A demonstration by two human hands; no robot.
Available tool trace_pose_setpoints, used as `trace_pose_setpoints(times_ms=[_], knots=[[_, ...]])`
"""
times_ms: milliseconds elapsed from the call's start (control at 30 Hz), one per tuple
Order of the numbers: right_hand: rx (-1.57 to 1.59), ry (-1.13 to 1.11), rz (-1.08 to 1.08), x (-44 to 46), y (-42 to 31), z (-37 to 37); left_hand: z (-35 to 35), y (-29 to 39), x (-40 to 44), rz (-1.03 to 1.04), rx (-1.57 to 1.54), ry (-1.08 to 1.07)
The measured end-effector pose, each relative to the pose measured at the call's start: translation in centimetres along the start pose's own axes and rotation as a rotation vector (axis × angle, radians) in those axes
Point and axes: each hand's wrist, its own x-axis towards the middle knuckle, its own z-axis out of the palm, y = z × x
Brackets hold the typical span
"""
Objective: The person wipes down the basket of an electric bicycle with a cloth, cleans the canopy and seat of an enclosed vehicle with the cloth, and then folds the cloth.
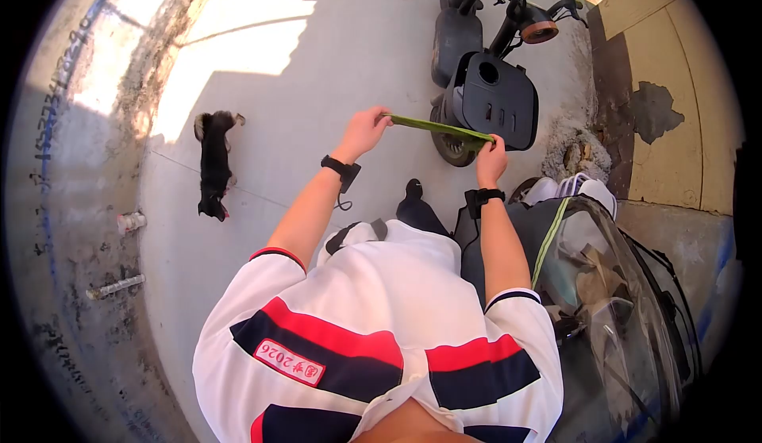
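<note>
A flat green strip [435,126], perhaps cloth, stretches between my two hands in front of my body. My left hand [367,133] pinches its left end between thumb and fingers. Its right end, a little lower, is gripped by my right hand [492,162], where a small piece hangs below the fingers. Each wrist wears a black band. Behind the strip stands a dark scooter [498,98], whose lower front and wheel the strip's right half partly overlaps. What the strip is exactly I cannot make out.
A black dog [214,165] is on the concrete floor [278,125] to my left. Close at my right is a large bag with a clear cover [595,284], with white shoes [575,189] beyond it. Walls run along both sides; two short pipe stubs [117,286] project from the left one.
</note>
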Motion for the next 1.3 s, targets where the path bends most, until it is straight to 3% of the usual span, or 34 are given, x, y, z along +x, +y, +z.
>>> trace_pose_setpoints(times_ms=[100, 367, 500, 700, 733, 867, 1000, 1200, 1300], knots=[[0.058, -0.050, 0.044, 3.8, 1.0, 1.0, 0.9, 1.7, 4.2, 0.034, 0.006, -0.005], [0.025, 0.066, 0.160, 8.6, 2.9, 0.4, 5.2, 5.0, 16.7, 0.160, 0.080, -0.113], [-0.058, 0.140, 0.246, 7.6, 5.3, -0.3, 10.2, 5.1, 22.6, 0.231, 0.095, -0.256], [0.007, 0.139, 0.497, 4.7, 3.6, -0.8, 18.1, 4.4, 29.5, 0.464, 0.405, -0.544], [-0.006, 0.227, 0.446, 3.9, 3.4, 0.0, 19.5, 3.7, 30.7, 0.527, 0.409, -0.629], [-0.014, 0.346, 0.603, 1.3, -0.7, 3.2, 22.1, 2.8, 32.6, 0.663, 0.459, -1.030], [-0.014, 0.444, 0.753, -0.6, -5.2, 6.4, 23.5, -0.7, 33.5, 0.747, 0.643, -1.298], [-0.012, 0.573, 0.841, -2.1, -10.0, 12.8, 20.9, 0.1, 32.2, 0.835, 0.716, -1.426], [0.032, 0.551, 0.893, -2.5, -12.5, 14.3, 21.9, -0.7, 31.7, 1.061, 0.766, -1.365]])
